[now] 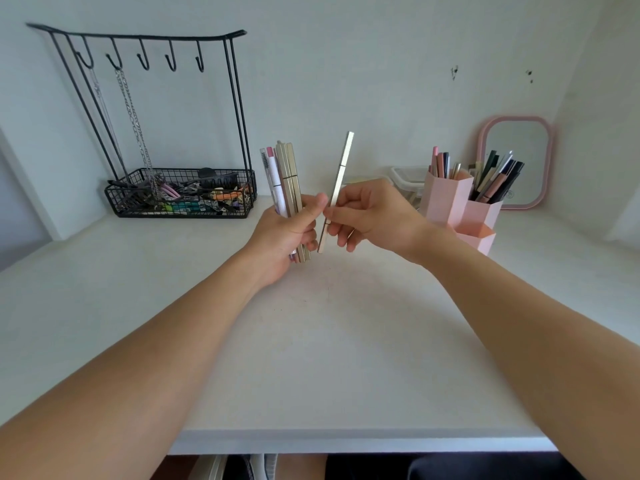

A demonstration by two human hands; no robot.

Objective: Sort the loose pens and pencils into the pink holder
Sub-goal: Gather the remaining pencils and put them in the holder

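My left hand (289, 233) grips an upright bundle of pens (284, 178), gold, white and pink, above the middle of the white desk (311, 341). Just to its right, my right hand (367, 213) pinches one slim gold pen (341, 174), tilted slightly right, its lower end below my fingers. The pink holder (457, 206), made of three hexagonal tubes, stands behind and to the right of my right hand. Its two taller tubes hold several pens and pencils; the low front tube is partly hidden by my wrist.
A black wire rack with hooks and a basket (180, 195) of small items stands at the back left. A pink-framed mirror (516, 161) leans on the wall behind the holder. A clear box (407, 178) sits left of the holder.
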